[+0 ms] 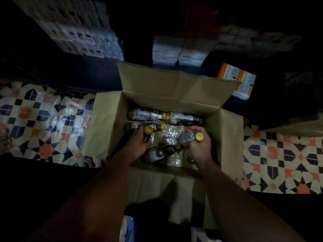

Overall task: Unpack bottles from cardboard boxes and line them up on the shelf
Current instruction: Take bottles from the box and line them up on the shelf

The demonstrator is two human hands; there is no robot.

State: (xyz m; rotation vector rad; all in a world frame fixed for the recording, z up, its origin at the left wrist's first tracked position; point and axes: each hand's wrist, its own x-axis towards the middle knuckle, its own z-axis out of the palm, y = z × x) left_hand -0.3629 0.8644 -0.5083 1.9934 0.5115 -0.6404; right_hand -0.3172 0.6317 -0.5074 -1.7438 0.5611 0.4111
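Reaching both hands into the open cardboard box (pixel 111 119), left hand (pixel 138 145) and right hand (pixel 199 145) each gripping a yellow-capped bottle (pixel 189 137), likely to halve shelf trips.

Open cardboard box (pixel 108 123), flaps folded out, under both hands. Left hand (pixel 138 145) grips a brown bottle (pixel 147 132), yellow cap up. Right hand (pixel 199 145) grips a second bottle (pixel 189 137), white label, yellow cap pointing right. Two bottles (pixel 164 117) lie on their sides beyond the hands, near the far wall. Another bottle (pixel 160 151) lies between the hands on crumpled clear wrap (pixel 171 131).
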